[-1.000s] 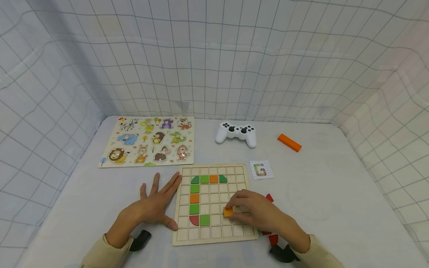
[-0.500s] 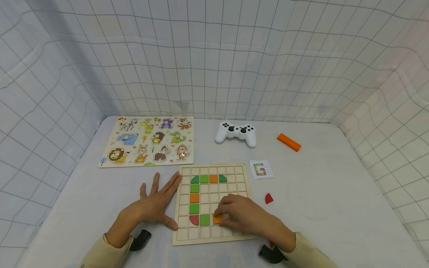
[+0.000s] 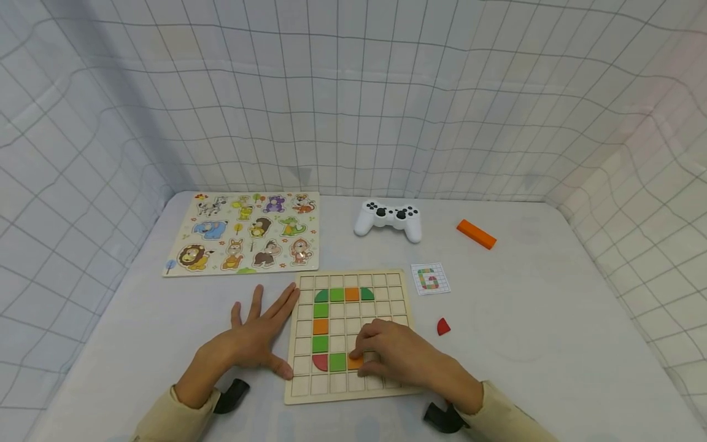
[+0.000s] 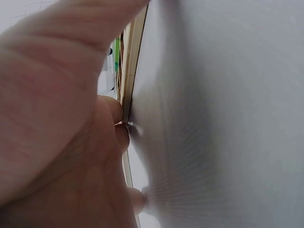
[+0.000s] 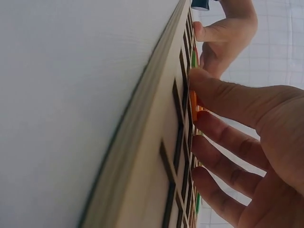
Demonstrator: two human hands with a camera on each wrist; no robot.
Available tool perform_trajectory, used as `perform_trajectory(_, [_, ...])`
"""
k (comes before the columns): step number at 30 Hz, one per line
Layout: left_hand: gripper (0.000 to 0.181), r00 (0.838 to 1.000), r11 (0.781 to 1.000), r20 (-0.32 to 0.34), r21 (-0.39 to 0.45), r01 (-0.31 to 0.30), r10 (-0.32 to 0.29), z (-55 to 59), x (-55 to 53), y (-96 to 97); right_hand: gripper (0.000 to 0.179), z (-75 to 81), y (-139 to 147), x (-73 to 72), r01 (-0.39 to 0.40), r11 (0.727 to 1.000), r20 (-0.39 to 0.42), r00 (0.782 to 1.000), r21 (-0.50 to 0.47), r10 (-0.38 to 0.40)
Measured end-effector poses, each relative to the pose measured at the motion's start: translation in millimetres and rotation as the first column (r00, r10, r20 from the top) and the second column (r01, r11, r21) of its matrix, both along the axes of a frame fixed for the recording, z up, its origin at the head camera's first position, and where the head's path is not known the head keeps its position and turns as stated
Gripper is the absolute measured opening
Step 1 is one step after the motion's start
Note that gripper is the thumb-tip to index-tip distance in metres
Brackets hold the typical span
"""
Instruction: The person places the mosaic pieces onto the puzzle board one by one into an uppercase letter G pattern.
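Note:
A wooden grid board (image 3: pixel 301 385) lies on the white table, with green, orange and red tiles set in some of its squares. My right hand (image 3: pixel 402 351) reaches over the board's lower part, thumb and index finger pinching an orange square tile (image 3: pixel 355 363). That tile sits in the row beside a green square tile (image 3: pixel 337 362). In the right wrist view the orange tile shows between thumb and index finger, low at the board's surface. My left hand (image 3: pixel 248 344) lies with fingers spread at the board's left side, its thumb and fingertips touching the edge.
A red quarter-round tile (image 3: pixel 444 326) and a pattern card (image 3: pixel 430 279) lie right of the board. Behind stand a white game controller (image 3: pixel 389 220) and an orange bar (image 3: pixel 477 234). An animal puzzle board (image 3: pixel 243 233) lies at the back left.
My right hand has carried the orange tile left and down across the board to the square beside the green tile. The red quarter-round tile has come into fuller view. My left hand stays put.

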State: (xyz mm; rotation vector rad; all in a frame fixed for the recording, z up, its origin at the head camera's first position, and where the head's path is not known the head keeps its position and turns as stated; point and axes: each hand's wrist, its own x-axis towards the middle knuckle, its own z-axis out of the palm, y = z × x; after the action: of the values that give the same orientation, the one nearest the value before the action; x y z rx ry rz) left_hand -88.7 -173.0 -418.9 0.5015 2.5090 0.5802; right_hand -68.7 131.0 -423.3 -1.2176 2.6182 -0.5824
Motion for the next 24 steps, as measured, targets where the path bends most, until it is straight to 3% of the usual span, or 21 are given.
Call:
perform_trajectory(13, [0.146, 1.000, 1.000, -0.001, -0.005, -0.002, 0.002, -0.7, 0.2, 0.4, 0.025, 2.2, 20, 3.1, -0.034, 0.998, -0.049, 0.998, -0.049, 0.032])
perform_trajectory(19, [0.145, 1.000, 1.000, -0.004, 0.002, 0.000, 0.000, -1.1, 0.3, 0.3, 0.024, 9.0, 45, 4.0, 0.070, 0.995, 0.009, 0.998, -0.076, -0.070])
perform_trajectory(24, [0.145, 1.000, 1.000, -0.005, 0.001, 0.003, -0.003, -0.7, 0.5, -0.1, 0.027, 13.0, 71, 1.7, 0.189, 0.981, 0.057, 0.981, -0.045, -0.186])
